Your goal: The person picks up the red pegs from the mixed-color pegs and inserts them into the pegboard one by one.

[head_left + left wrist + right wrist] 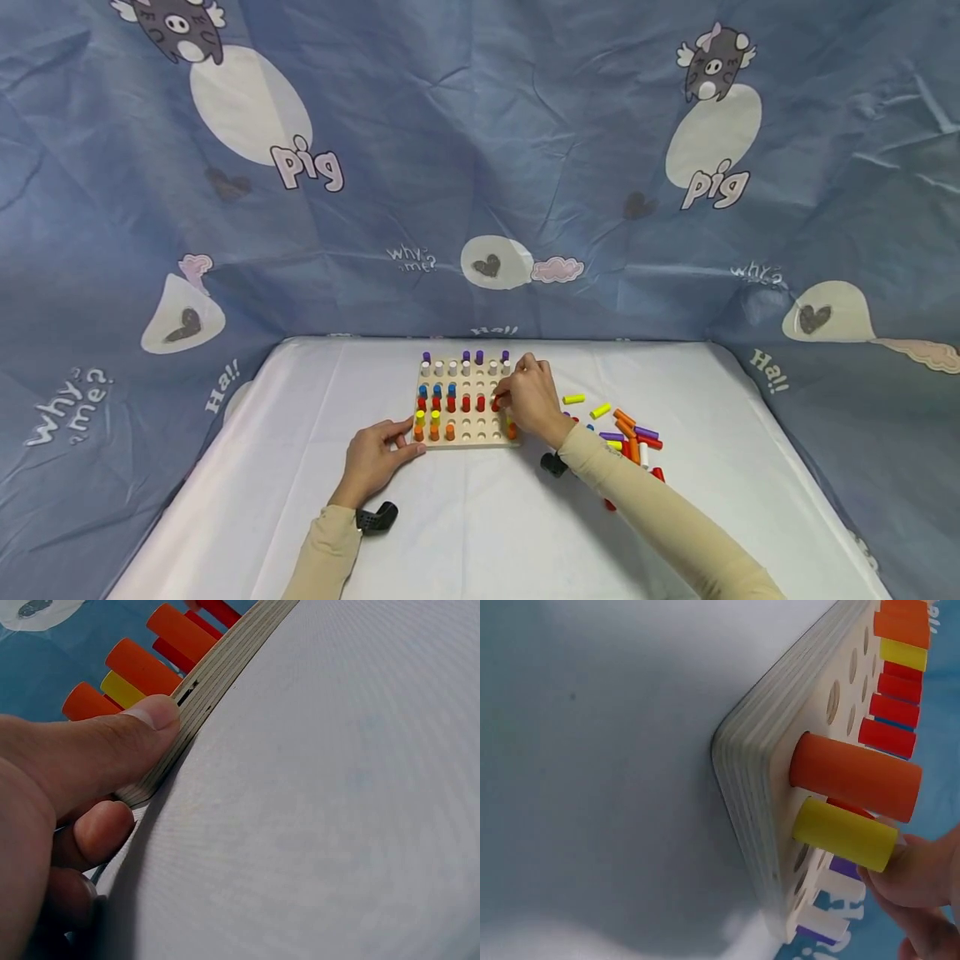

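A wooden pegboard (465,446) stands on the white-covered table, with coloured pegs upright in rows. My left hand (372,457) grips its near left corner; in the left wrist view the thumb (146,724) presses the board's edge and the other fingers are curled beside it. Over the board's right side, my right hand (532,398) pinches a red peg (496,404) at the end of the red row. In the right wrist view that red peg (847,806) is mostly hidden behind an orange peg (855,776) and a yellow peg (847,834) at the corner.
Loose pegs in several colours lie in a pile right of the board, including an orange peg (624,417), a white peg (643,455) and a yellow peg (573,399). The right forearm partly covers the pile. A blue printed curtain (480,167) surrounds the table.
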`<move>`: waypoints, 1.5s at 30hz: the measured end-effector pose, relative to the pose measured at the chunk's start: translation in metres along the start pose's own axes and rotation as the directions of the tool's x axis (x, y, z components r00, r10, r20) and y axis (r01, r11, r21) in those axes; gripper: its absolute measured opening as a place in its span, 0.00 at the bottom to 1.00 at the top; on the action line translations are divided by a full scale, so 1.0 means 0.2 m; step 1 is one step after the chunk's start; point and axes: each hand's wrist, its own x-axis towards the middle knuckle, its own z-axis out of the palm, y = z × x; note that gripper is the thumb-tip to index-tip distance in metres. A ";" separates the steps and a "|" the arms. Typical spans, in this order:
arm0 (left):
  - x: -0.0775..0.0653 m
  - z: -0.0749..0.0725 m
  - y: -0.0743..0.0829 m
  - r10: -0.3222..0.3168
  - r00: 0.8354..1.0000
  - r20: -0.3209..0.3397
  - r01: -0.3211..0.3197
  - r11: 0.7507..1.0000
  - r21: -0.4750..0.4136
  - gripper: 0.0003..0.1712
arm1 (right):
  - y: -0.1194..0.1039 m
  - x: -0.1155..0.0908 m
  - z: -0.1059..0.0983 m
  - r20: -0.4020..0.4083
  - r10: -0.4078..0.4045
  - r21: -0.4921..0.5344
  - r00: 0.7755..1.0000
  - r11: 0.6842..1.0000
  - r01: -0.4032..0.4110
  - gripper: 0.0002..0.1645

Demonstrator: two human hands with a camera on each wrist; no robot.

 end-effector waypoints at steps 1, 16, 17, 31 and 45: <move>0.00 0.00 0.00 0.000 1.000 0.000 0.000 1.000 -0.001 0.31 | 0.00 0.00 0.00 0.005 -0.001 -0.007 1.000 1.000 0.001 0.11; 0.00 0.00 0.00 0.041 0.998 -0.040 -0.041 0.999 0.010 0.31 | -0.03 0.08 -0.04 0.176 0.085 0.088 0.981 0.991 -0.102 0.11; 0.00 0.00 0.00 0.044 0.998 -0.043 -0.043 0.999 0.008 0.31 | -0.04 0.08 -0.05 0.199 0.089 0.083 0.976 0.991 -0.108 0.10; -0.01 0.00 0.02 -0.015 1.000 -0.005 0.015 1.000 -0.004 0.32 | -0.04 0.10 -0.07 0.257 0.100 0.104 0.961 0.986 -0.131 0.10; 0.00 -0.01 0.01 -0.005 1.000 0.008 0.005 1.000 0.007 0.33 | 0.03 0.09 -0.09 0.318 -0.029 0.123 0.948 0.992 -0.011 0.06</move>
